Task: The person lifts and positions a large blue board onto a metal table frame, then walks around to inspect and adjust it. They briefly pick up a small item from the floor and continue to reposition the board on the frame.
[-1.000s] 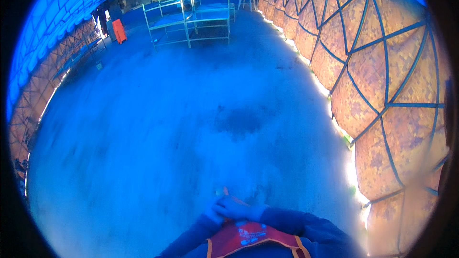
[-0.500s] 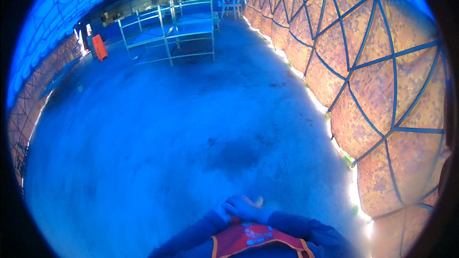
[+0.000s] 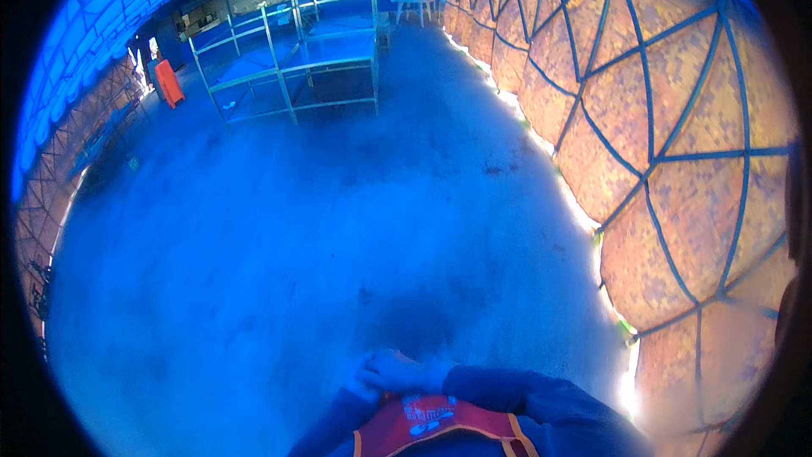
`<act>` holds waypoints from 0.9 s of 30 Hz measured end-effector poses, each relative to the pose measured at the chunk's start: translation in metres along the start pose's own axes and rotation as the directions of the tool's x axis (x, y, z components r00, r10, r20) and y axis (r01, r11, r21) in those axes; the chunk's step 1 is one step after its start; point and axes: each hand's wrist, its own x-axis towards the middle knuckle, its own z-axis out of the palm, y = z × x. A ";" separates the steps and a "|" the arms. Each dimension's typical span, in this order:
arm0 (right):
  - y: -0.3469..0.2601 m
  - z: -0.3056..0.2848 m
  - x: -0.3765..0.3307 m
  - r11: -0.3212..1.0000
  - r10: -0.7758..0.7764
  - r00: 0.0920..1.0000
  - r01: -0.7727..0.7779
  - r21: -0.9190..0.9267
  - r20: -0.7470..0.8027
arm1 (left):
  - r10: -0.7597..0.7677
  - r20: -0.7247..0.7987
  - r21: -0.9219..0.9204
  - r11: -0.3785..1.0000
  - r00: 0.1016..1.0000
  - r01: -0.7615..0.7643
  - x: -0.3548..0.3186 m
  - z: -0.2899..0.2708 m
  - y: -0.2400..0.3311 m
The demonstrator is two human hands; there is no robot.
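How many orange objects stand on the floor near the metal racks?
1: one orange object stands at the far left, beside the metal racks. Others may be hidden behind the racks; that far end is dim.

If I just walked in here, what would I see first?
First the big wall on the right, covered in orange patches held by a web of dark bars, with bright light along its foot. Then the wide bare floor, and far off the pale metal frame racks with an orange thing beside them. Close by, the person's hands are clasped together at the chest, above a red vest.
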 end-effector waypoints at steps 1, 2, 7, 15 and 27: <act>0.014 -0.020 0.014 1.000 0.009 1.000 -0.008 0.029 -0.030 | -0.013 -0.044 0.046 0.999 0.999 0.015 0.027 0.000 0.014; 0.030 -0.040 0.028 0.997 0.021 1.000 -0.019 0.075 -0.022 | 0.099 0.021 0.162 0.982 0.995 -0.101 0.053 0.000 0.029; 0.118 -0.144 0.121 1.000 0.019 0.987 -0.022 -0.016 -0.162 | 0.398 0.197 0.663 0.619 0.896 -0.421 0.197 -0.013 0.109; 0.204 -0.329 0.273 0.988 0.154 0.948 -0.142 0.063 -0.277 | -0.308 0.165 -0.314 0.884 0.937 0.346 0.453 -0.050 0.275; 0.377 -0.552 0.507 1.000 0.005 0.997 -0.007 -0.019 -0.078 | 0.007 -0.023 0.160 0.987 1.000 -0.004 0.724 -0.104 0.441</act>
